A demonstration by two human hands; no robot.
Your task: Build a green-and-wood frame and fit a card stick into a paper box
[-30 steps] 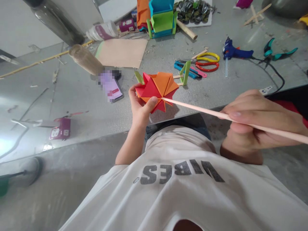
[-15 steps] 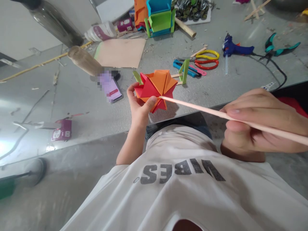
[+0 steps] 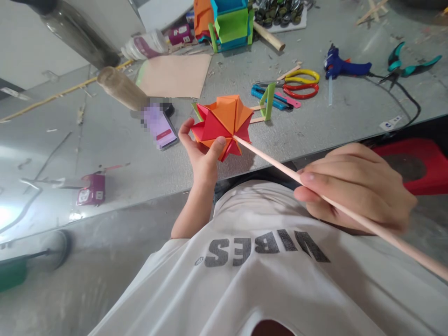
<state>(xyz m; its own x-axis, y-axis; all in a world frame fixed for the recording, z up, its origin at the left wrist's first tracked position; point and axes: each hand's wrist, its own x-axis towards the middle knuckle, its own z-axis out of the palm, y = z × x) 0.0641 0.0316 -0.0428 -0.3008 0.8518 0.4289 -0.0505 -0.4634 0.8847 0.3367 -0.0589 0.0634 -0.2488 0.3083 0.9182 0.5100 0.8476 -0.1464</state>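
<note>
Red and orange folded paper, shaped like a star point(image 3: 224, 121), is held by my left hand point(image 3: 205, 154), its thumb pressed on the lower edge. My right hand point(image 3: 357, 186) is closed around a long pale stick point(image 3: 271, 160) that slants down to the right. The stick's tip meets the middle of the paper star; whether it enters the paper cannot be made out. Just behind the star, a green paper piece with flat wooden sticks point(image 3: 268, 102) lies on the table.
Scissors point(image 3: 301, 84), a blue cutter point(image 3: 271, 97), a glue gun point(image 3: 346, 67) and pliers point(image 3: 409, 69) lie beyond my hands. A phone point(image 3: 161, 128), wooden cylinder point(image 3: 122, 88) and board point(image 3: 175, 77) are left of centre. A blue-green paper model point(image 3: 233, 28) stands behind.
My right hand has moved left and slightly down along the view, and the stick now slants more steeply. The star and my left hand have shifted slightly left and up.
</note>
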